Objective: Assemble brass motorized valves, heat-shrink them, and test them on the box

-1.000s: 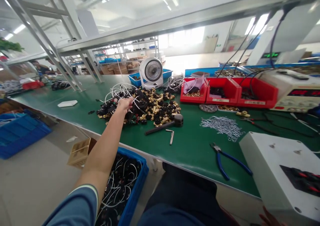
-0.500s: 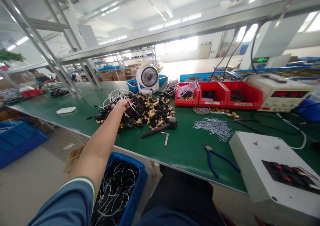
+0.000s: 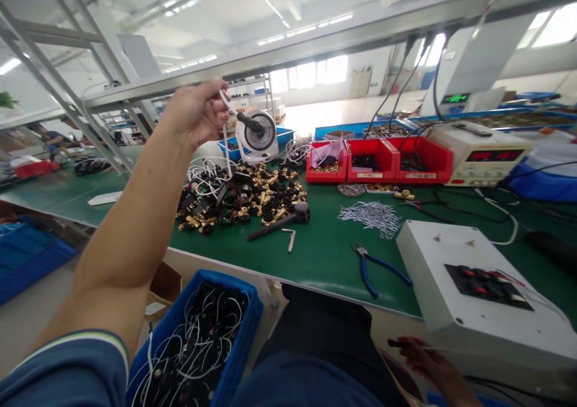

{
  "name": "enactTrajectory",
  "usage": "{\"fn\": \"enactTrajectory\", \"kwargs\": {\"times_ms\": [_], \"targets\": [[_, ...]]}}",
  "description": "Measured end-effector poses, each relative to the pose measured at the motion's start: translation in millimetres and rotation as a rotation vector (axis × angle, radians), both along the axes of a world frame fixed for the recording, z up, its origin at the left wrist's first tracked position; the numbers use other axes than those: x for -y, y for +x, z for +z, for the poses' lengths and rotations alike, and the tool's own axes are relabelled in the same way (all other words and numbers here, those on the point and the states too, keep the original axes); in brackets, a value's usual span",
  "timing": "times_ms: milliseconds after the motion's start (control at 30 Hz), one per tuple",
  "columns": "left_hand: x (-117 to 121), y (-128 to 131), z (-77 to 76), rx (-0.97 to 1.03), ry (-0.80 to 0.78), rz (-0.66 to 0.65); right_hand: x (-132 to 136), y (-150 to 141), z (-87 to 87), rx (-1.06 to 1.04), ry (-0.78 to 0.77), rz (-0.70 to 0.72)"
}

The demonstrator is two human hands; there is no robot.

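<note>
Raised above the bench, my left hand (image 3: 198,115) is closed on a white cable (image 3: 226,101) with a black cylindrical end (image 3: 250,122). The cable hangs toward a heap of brass and black fittings (image 3: 265,199) tangled with white cables. Low at the bottom right, below the bench edge, my right hand (image 3: 428,359) is closed on a thin cable whose black plug-like end (image 3: 396,342) sticks out to the left. A black mallet (image 3: 279,222), a hex key (image 3: 291,240) and blue-handled cutters (image 3: 365,269) lie on the green bench top (image 3: 315,275).
A blue crate (image 3: 256,311) of black parts with white cables stands below the bench. Red bins (image 3: 369,175), a white fan (image 3: 261,148), a pile of metal hooks (image 3: 372,216), a power supply (image 3: 482,154) and a white switch box (image 3: 433,275) occupy the bench.
My left hand has risen from the heap, drawing a white cable with a black end upward. My right hand has come further into view at the lower right. The view has shifted slightly.
</note>
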State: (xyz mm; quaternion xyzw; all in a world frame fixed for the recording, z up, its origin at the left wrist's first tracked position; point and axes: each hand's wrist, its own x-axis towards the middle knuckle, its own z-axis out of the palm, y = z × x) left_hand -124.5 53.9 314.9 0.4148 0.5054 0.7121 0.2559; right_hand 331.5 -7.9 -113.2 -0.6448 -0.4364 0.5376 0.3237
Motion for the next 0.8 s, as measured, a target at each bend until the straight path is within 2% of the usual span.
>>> {"fn": "enactTrajectory", "kwargs": {"times_ms": [100,200,267,367,500,567,700,800], "targets": [[12.4,43.4,-15.4,-0.022,-0.017,-0.213,16.5,-14.3,4.9,-0.042,0.027,-0.048],[24.8,88.2,-41.0,0.063,-0.051,-0.354,35.1,-21.6,20.6,-0.165,0.042,-0.04],[34.5,114.2,-63.4,0.161,-0.05,-0.387,48.6,-25.1,35.9,-0.308,0.057,-0.026],[54.1,140.9,-106.4,0.3,-0.068,-0.431,66.9,-30.4,58.0,-0.528,0.09,0.014],[94.2,152.0,-167.3,0.41,-0.153,-0.465,79.2,-38.0,82.5,-0.72,0.181,0.134],[118.7,150.9,-190.2,0.424,-0.247,-0.475,80.1,-44.6,97.9,-0.783,0.232,0.149],[160.2,149.8,-217.4,0.498,-0.448,-0.457,76.7,-65.3,134.1,-0.857,0.284,0.103],[175.4,154.3,-231.0,0.559,-0.611,-0.464,74.2,-80.7,151.4,-0.899,0.33,0.129]]}}
